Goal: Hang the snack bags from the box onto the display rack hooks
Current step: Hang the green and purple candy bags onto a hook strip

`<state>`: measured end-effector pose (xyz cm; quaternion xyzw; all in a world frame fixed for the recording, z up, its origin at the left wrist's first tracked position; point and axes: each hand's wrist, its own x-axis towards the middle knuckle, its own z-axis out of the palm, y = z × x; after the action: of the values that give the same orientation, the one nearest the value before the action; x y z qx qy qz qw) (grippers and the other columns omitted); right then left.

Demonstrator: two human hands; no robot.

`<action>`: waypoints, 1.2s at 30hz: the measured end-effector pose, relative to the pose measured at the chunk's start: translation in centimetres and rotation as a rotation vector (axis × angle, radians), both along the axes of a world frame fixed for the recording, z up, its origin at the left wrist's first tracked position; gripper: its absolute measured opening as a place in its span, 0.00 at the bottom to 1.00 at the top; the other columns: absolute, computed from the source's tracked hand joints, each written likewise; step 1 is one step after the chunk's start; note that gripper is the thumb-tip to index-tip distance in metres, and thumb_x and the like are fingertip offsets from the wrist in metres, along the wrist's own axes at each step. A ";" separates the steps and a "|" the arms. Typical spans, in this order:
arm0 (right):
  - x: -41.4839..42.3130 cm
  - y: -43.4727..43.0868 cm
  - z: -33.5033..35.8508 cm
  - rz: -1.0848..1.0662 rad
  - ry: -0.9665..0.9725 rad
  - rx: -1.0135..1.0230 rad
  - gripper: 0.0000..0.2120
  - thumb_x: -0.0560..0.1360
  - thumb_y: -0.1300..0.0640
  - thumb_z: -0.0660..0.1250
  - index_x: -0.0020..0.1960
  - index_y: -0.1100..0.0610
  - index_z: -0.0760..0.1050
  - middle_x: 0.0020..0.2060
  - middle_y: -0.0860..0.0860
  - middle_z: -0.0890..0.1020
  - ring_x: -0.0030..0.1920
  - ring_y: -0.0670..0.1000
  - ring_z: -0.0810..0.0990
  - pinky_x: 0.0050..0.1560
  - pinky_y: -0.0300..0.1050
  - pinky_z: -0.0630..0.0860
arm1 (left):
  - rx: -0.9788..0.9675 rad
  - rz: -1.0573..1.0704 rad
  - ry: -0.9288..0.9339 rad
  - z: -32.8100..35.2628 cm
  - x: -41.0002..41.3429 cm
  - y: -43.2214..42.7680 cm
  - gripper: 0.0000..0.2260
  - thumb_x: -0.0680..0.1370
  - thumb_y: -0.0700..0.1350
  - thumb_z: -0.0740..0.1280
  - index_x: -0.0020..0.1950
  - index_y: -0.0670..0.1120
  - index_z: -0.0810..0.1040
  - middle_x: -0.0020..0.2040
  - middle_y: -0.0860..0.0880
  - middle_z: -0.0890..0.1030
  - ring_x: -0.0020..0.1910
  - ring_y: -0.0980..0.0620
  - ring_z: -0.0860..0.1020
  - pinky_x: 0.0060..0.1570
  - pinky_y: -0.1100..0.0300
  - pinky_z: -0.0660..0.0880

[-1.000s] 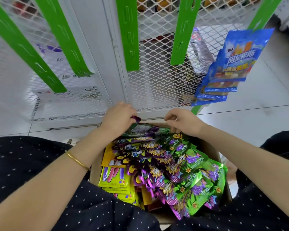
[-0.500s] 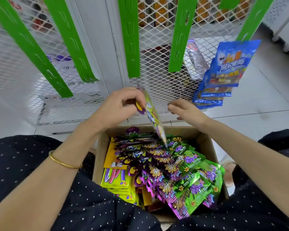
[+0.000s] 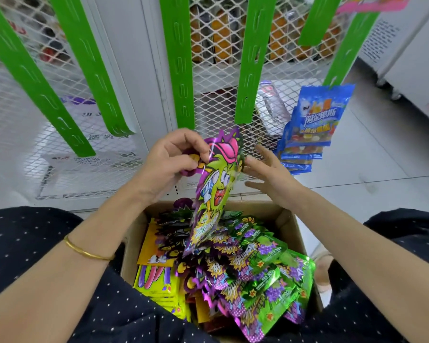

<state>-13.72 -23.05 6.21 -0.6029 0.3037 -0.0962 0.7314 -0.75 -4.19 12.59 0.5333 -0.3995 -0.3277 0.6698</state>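
A purple and green snack bag (image 3: pixel 214 191) with a cartoon face hangs upright above the cardboard box (image 3: pixel 286 220). My left hand (image 3: pixel 171 162) pinches its top left corner. My right hand (image 3: pixel 267 174) is open, its fingertips touching the bag's right edge. The box sits between my knees, full of several purple, green and yellow snack bags (image 3: pixel 248 276). Green hanging strips (image 3: pixel 249 60) with hook slots hang on the white mesh rack (image 3: pixel 215 78) just beyond my hands. Several blue snack bags (image 3: pixel 314 127) hang from the rightmost strip.
White mesh cage panels with a solid white post (image 3: pixel 131 68) stand in front. A pale tiled floor (image 3: pixel 381 174) spreads to the right, with a white cabinet (image 3: pixel 411 60) at the far right. My dark dotted clothing (image 3: pixel 23 233) flanks the box.
My left hand has lifted one purple and green bag out of the box and turned its face toward me. My right hand rose from the box to the bag's right edge.
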 end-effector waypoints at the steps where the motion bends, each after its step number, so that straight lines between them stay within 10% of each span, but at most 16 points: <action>1: -0.1 -0.2 0.3 0.022 -0.019 0.005 0.29 0.68 0.49 0.70 0.67 0.49 0.66 0.56 0.50 0.77 0.55 0.51 0.78 0.58 0.52 0.74 | -0.016 0.006 0.033 0.0 0.0 -0.1 0.17 0.63 0.29 0.58 0.37 0.48 0.79 0.34 0.50 0.79 0.35 0.57 0.74 0.32 0.68 0.68; 5: -0.6 -0.9 1.9 0.033 -0.112 -0.043 0.02 0.73 0.60 0.66 0.46 0.58 0.77 0.39 0.52 0.81 0.38 0.49 0.80 0.42 0.44 0.77 | 0.025 0.055 0.030 0.1 0.3 -0.3 0.18 0.62 0.30 0.58 0.36 0.50 0.80 0.34 0.50 0.79 0.36 0.56 0.75 0.34 0.66 0.69; 10: -1.9 -3.5 5.8 -0.028 -0.106 -0.245 0.06 0.72 0.62 0.69 0.36 0.57 0.76 0.27 0.46 0.78 0.29 0.45 0.77 0.33 0.37 0.74 | 0.196 0.092 -0.238 2.2 0.5 -2.6 0.18 0.69 0.39 0.72 0.55 0.54 0.76 0.54 0.55 0.78 0.50 0.62 0.78 0.46 0.69 0.74; 20: -6.2 -10.5 15.4 -0.109 -0.006 -0.553 0.18 0.68 0.54 0.75 0.56 0.54 0.77 0.45 0.52 0.83 0.45 0.49 0.82 0.50 0.43 0.78 | 0.364 0.018 -0.654 11.8 -2.5 -11.8 0.09 0.74 0.40 0.69 0.53 0.50 0.77 0.47 0.53 0.82 0.43 0.63 0.78 0.44 0.74 0.74; 24: -6.9 -12.6 17.3 -0.123 -0.100 -0.512 0.14 0.70 0.63 0.72 0.55 0.59 0.78 0.42 0.54 0.85 0.40 0.52 0.83 0.40 0.44 0.80 | 0.386 -0.009 -0.667 13.9 -3.1 -14.8 0.08 0.76 0.41 0.67 0.54 0.49 0.77 0.49 0.52 0.81 0.44 0.59 0.79 0.46 0.65 0.75; 30: -6.4 -13.5 18.8 -0.153 -0.049 -0.620 0.05 0.71 0.61 0.72 0.40 0.53 0.77 0.30 0.47 0.83 0.31 0.47 0.82 0.30 0.37 0.76 | 0.225 0.416 -0.838 17.0 -2.8 -20.7 0.21 0.78 0.45 0.64 0.70 0.44 0.65 0.64 0.48 0.73 0.57 0.54 0.73 0.60 0.55 0.72; 36: -3.5 -14.5 20.1 -0.169 -0.014 -0.941 0.12 0.69 0.52 0.73 0.52 0.52 0.80 0.49 0.48 0.81 0.47 0.51 0.79 0.52 0.54 0.77 | 0.211 0.702 -0.912 16.6 -3.0 -23.6 0.15 0.77 0.46 0.65 0.63 0.46 0.69 0.54 0.51 0.77 0.52 0.52 0.76 0.45 0.59 0.71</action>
<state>-17.23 -37.58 26.27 -0.8410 0.2703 -0.2865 0.3708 -3.75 -27.80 29.16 0.7847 -0.4121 0.1382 0.4420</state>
